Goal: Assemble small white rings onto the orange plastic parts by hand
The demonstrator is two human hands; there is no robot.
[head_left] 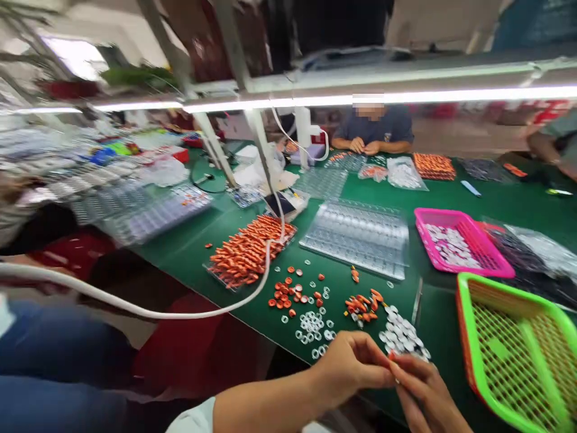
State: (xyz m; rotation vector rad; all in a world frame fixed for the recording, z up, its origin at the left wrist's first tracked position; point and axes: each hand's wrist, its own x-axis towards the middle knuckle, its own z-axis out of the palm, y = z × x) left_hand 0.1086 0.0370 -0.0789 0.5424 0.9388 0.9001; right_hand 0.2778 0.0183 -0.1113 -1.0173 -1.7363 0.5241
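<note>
Small orange piece: it sits at the meeting fingertips of both hands, above the near edge of the tabletop; most of it is hidden.
Left hand: the thumb and forefinger of the left hand pinch the piece from the left, the other fingers curled behind.
Right hand: the fingers of the right hand are brought together on the same piece from the right.
White discs: a heap lies just beyond the fingertips, partly overlapping.
Loose orange parts: a small pile lies left of the discs and slightly farther.
Clear rings: a cluster lies left of the left hand, a few strays around it.
Orange caps: they are scattered just beyond the rings.
Tweezers: a slim metal pair lies right of the discs.
Baskets: a bright green one stands near right; a pink one beyond it holds white pieces.
Trays: a clear stack lies beyond the loose parts; left of it, orange pieces are heaped in rows.
White cable: it crosses in front of the heaped rows.
Co-worker: a person in a dark shirt sits at the far side, hands together over small parts.
</note>
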